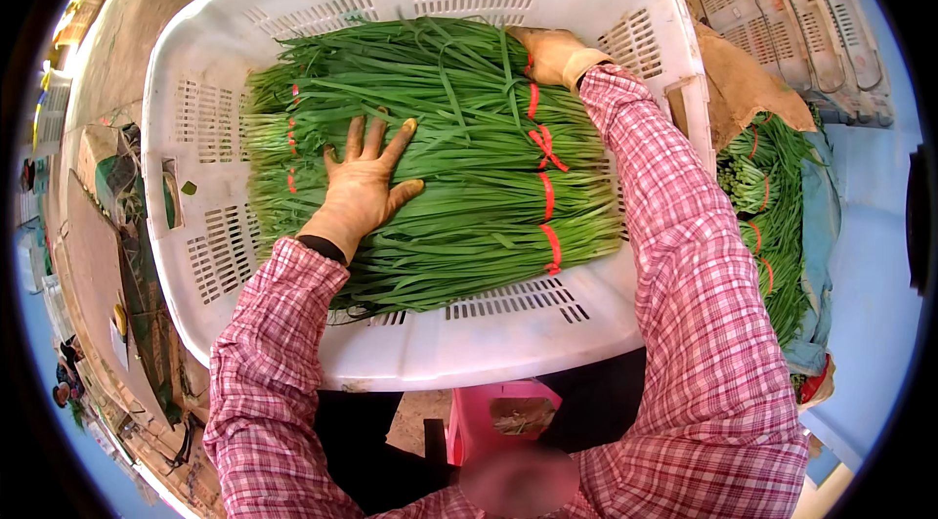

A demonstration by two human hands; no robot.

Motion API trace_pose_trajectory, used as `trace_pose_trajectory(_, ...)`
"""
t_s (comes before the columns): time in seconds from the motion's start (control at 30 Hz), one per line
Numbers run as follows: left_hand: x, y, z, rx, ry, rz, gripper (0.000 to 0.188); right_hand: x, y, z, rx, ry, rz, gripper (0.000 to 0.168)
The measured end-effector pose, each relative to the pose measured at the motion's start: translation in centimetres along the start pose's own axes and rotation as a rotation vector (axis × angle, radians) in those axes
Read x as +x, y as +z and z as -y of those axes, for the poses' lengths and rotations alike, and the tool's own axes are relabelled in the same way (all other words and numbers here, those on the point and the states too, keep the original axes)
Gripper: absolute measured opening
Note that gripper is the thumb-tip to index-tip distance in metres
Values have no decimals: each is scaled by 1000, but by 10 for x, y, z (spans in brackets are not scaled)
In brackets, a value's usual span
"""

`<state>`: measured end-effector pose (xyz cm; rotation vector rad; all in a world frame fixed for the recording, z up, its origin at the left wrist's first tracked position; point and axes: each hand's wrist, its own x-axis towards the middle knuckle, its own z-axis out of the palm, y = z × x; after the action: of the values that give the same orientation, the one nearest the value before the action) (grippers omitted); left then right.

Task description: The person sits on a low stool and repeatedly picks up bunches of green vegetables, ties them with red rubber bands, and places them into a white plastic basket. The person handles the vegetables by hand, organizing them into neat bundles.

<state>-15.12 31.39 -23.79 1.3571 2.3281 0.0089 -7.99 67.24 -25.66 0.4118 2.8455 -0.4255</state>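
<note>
A white plastic basket (440, 365) with slotted walls lies before me, holding several bundles of garlic chives (469, 204) laid side by side. Red ties (547, 196) bind them near both ends. My left hand (359, 185), in a stained tan glove, rests flat on the middle of the leaves with its fingers spread. At the far right my right hand (553, 57), also gloved, reaches over the stem end of the farthest bundle (418, 39), beside a red tie. Its fingertips are mostly hidden, so I cannot tell how firmly they close.
More tied chives (777, 226) lie on blue cloth (817, 262) to the right, partly under brown sheeting (747, 86). Nested white baskets (791, 13) stand at the far right. A pink plastic stool (476, 416) is below the basket. Cardboard (102, 292) leans at the left; people (66, 376) appear beyond.
</note>
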Motion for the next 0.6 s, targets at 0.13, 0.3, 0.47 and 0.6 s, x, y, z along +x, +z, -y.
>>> trace_pose_trajectory(0.13,1,10,4,18,-1,-55,91,7,4,-13,-176,8,75,37)
trace_pose_trajectory(0.3,5,9,3,9,-31,-15,88,-5,-11,9,-263,25,85,51)
trace_pose_trajectory(0.47,-41,-30,-2,-42,222,12,111,-93,-27,56,-131,-521,-349,69)
trace_pose_trajectory(0.6,-93,-24,-22,165,344,399,120,-200,25,98,-112,-680,402,105)
